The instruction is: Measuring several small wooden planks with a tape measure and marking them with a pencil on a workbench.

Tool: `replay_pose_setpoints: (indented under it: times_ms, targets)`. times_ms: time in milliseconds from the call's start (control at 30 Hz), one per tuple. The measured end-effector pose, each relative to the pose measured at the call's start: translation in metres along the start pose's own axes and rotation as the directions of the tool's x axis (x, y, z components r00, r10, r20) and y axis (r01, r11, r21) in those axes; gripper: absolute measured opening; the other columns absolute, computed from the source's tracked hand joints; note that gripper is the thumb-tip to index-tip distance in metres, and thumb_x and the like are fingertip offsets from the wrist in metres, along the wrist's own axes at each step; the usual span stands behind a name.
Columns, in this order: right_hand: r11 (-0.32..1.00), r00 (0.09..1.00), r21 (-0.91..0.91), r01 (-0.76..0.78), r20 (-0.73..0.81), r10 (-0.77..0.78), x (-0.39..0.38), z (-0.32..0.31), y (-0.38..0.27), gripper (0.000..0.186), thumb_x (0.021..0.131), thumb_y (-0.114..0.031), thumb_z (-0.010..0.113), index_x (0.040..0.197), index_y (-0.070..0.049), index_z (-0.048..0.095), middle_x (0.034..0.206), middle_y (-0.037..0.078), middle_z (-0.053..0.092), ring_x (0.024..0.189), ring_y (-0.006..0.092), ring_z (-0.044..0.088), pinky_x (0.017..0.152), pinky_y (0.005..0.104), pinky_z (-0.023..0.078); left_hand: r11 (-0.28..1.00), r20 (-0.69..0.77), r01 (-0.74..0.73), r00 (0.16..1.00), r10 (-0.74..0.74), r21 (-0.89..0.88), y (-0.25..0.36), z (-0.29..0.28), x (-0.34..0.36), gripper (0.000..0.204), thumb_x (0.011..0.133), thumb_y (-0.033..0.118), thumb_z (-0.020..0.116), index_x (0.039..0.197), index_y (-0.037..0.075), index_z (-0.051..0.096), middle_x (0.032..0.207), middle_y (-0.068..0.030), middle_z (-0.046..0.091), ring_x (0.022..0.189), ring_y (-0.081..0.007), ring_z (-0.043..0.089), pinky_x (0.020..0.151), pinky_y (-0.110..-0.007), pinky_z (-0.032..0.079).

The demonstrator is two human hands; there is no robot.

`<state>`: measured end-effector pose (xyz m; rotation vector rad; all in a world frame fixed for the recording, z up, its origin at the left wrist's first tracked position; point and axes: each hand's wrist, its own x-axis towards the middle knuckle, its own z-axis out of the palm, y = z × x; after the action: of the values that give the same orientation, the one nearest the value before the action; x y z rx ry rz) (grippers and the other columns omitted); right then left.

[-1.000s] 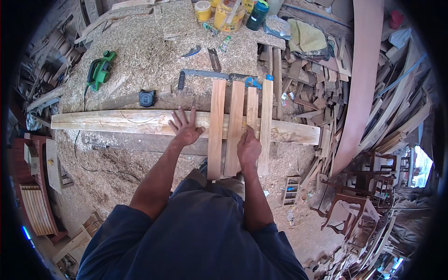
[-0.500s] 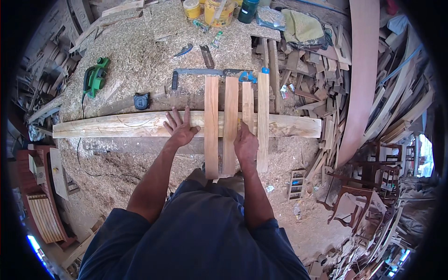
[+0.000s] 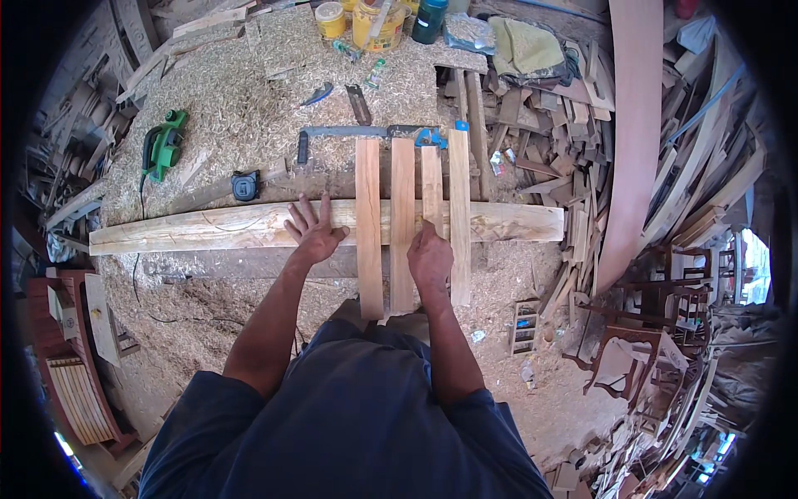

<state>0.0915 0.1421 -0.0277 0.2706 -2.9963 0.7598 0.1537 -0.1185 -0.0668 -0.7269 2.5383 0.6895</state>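
Observation:
A long pale board (image 3: 191, 226) lies crosswise, with several shorter wooden strips (image 3: 368, 274) laid over it front to back. My left hand (image 3: 316, 234) lies on the long board just left of the strips, fingers spread. My right hand (image 3: 428, 259) is closed over the narrow third strip (image 3: 431, 179) where it crosses the board; whatever is between the fingertips is too small and hidden to make out. Beyond the strip ends lie a metal square (image 3: 345, 130) and a blue clamp-like tool (image 3: 428, 137). A tape measure (image 3: 246, 185) sits behind the board.
A green electric planer (image 3: 166, 145) with a cord is at back left, among shavings. Yellow buckets (image 3: 376, 27) and folded cloth (image 3: 528, 54) stand or lie at the back. Piled offcuts (image 3: 540, 125) and a tall plank (image 3: 632, 133) are on the right; wooden chairs (image 3: 623, 358) are at lower right.
The whole scene has shifted a little left in the picture. My left hand stays spread on the board and my right stays closed at the strips, with little other visible movement.

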Motion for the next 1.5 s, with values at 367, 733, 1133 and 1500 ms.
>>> replay_pose_setpoints:
  times_ms: [367,733,1133,1500]
  targets:
    - [0.979,0.969,0.18,0.095,-0.241,-0.049,0.023,-0.033,0.055,0.024,0.101,-0.012,0.062,0.119,-0.009,0.077,0.077,0.025,0.072,0.069,0.0443,0.073,0.062,0.0536,0.056,1.0,-0.027,0.018,0.999,-0.018,-0.013,0.003,-0.003,-0.003,0.108,0.098,0.062,0.066,0.175,0.032,-0.003,0.175,-0.0289,-0.027,0.158,-0.0558,-0.029,0.122,-0.074,-0.012]
    - [0.994,0.992,0.107,0.021,-0.125,-0.007,0.021,-0.008,0.061,0.026,0.101,-0.014,0.064,0.125,-0.013,0.073,0.078,0.023,0.073,0.072,0.0446,0.073,0.064,0.0559,0.057,0.999,-0.011,0.038,0.999,-0.038,0.0,0.003,-0.004,-0.003,0.108,0.097,0.06,0.067,0.175,0.031,-0.003,0.175,-0.0281,-0.027,0.158,-0.0547,-0.029,0.123,-0.074,-0.013]
    - [0.995,0.998,0.096,0.008,-0.06,-0.002,0.023,-0.016,0.075,0.027,0.099,-0.014,0.065,0.125,-0.013,0.072,0.078,0.024,0.073,0.074,0.0465,0.073,0.066,0.0575,0.058,1.0,-0.018,0.027,0.999,-0.027,0.0,0.001,-0.002,-0.002,0.109,0.097,0.064,0.066,0.175,0.032,-0.004,0.175,-0.0265,-0.028,0.158,-0.0539,-0.03,0.123,-0.074,-0.012]
    - [0.992,0.998,0.121,0.035,-0.052,-0.029,0.033,-0.023,0.07,0.024,0.098,-0.013,0.064,0.119,-0.013,0.074,0.081,0.026,0.073,0.077,0.0486,0.073,0.069,0.0595,0.058,1.0,-0.015,0.029,0.999,-0.029,0.009,0.001,-0.002,-0.001,0.11,0.097,0.064,0.066,0.175,0.032,-0.004,0.175,-0.026,-0.028,0.158,-0.0538,-0.03,0.123,-0.074,-0.012]
